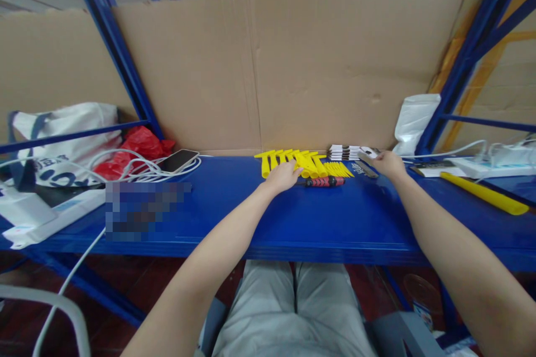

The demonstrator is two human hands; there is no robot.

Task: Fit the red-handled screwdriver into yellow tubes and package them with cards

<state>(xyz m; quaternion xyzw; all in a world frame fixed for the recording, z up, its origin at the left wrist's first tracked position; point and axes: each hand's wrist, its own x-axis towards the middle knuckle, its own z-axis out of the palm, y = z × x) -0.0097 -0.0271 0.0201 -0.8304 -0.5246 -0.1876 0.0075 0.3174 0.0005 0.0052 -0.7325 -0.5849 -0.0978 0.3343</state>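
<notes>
My left hand (285,177) reaches into a row of yellow T-shaped plastic pieces with tubular handles (309,165). Its fingers are curled at one of them; the fingertips are partly hidden. A red-and-black screwdriver (324,181) lies just in front of that row. Small flat yellow plastic pieces (338,169) are lined up to its right. My right hand (390,165) is farther right, its fingers closed on a small white-and-black packet (368,152). Close to that hand lie a flat metal strip (367,169) and a stack of white-and-black packets (344,152). Some tiny metal parts (357,168) are beside the strip.
Cardboard (318,67) stands behind the blue shelf top (318,217). At left are a phone (180,160), white cables, a red bag (142,142), a cloth bag (75,134) and a power strip (79,206). A yellow tube (486,192) and white pouch (414,122) are at right.
</notes>
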